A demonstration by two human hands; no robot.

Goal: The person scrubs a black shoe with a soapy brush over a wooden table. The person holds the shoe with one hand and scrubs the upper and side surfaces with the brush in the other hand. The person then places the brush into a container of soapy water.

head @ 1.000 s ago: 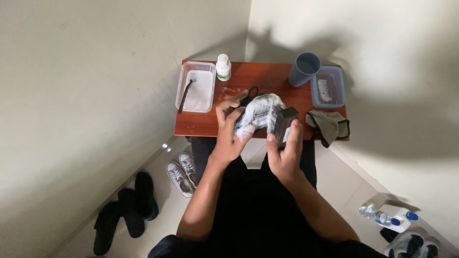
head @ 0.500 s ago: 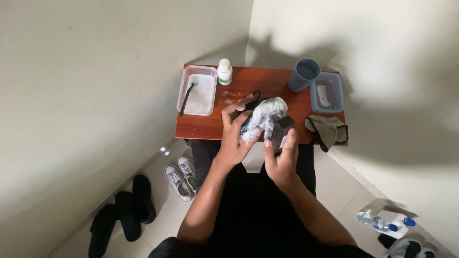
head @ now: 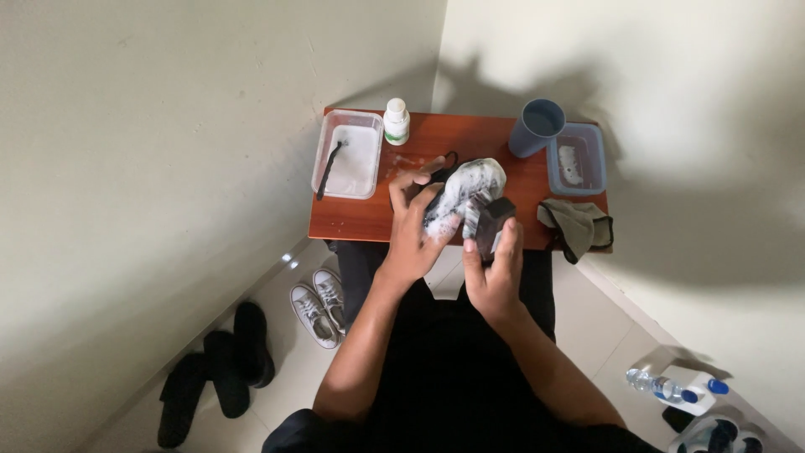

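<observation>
While foam coats its rounded toe, the shoe (head: 464,191) — pale, lathered, with black laces — sits above the glossy reddish-brown counter (head: 360,220), gripped by both hands. Fingers of the left hand (head: 417,225) curl closed around its side; the right hand (head: 495,267) clasps its dark heel end. Nearby stand a clear plastic tub (head: 348,154), a grey-blue cup (head: 537,127) and a crumpled olive cloth (head: 577,225).

Table: a small reddish-brown wooden table (head: 356,220) is set in the corner.
Far left: clear tray (head: 347,156), white bottle (head: 397,122).
Far right: blue cup (head: 537,127), blue container (head: 577,161).
Near right: grey cloth (head: 577,226).
</observation>
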